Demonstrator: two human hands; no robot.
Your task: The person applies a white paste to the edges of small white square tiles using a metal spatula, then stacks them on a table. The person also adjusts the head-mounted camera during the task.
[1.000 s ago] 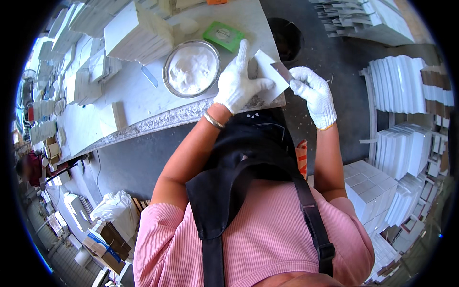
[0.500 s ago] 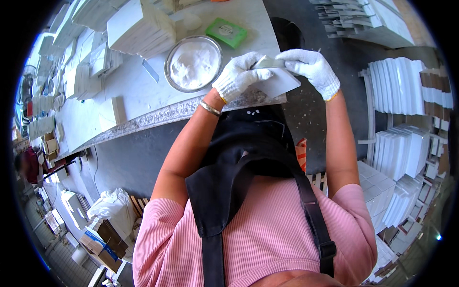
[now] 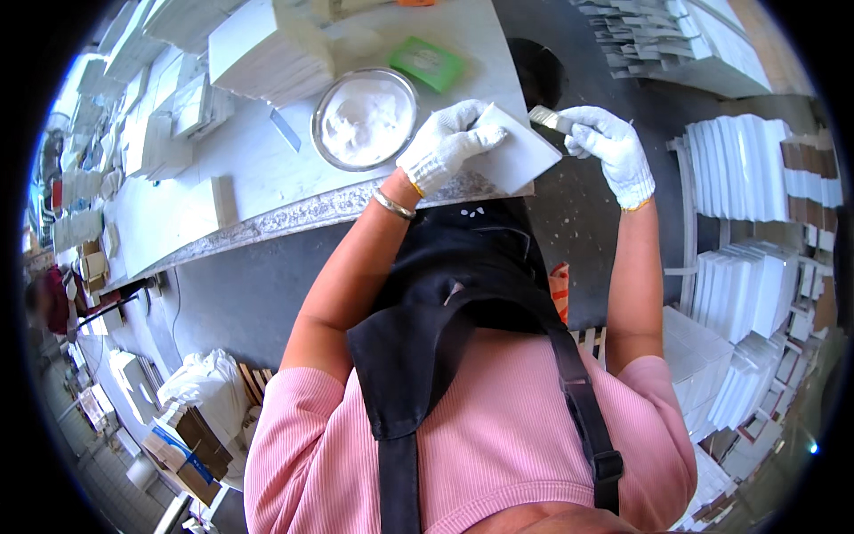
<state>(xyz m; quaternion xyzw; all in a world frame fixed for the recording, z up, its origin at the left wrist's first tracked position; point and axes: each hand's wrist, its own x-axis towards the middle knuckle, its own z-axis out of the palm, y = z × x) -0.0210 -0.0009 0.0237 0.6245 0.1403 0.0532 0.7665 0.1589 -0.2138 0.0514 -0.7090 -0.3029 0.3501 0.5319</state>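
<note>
White cotton gloves cover both hands. The left hand (image 3: 449, 142) is clamped on a white square tile (image 3: 519, 158), fingers curled over its upper left edge, holding it tilted over the near edge of the pale worktable (image 3: 267, 182). The tile's lower right corner hangs past that table edge, over the dark floor. The right hand (image 3: 609, 151) is closed around the handle of a small brush (image 3: 544, 117), whose bristle end sits at the tile's upper right edge, touching or just above it; which one cannot be told. The two hands are apart, one on each side of the tile.

Just left of the tile, on the table, stands a round metal bowl (image 3: 365, 118) with white paste in it, close to the left glove's knuckles but not touching. Beyond the bowl, farther from the tile, lies a green sponge (image 3: 429, 63), and to the bowl's left a small flat blade (image 3: 286, 130) lies on bare tabletop. A stack of white tiles (image 3: 267, 53) stands beyond that, up and left of the bowl.

Right of the tile, past the brush hand, a strip of dark floor gives open room before the racks of upright white tiles (image 3: 747, 178). Below the tile, the table's rough speckled edge runs down to the left, with grey floor under it.
</note>
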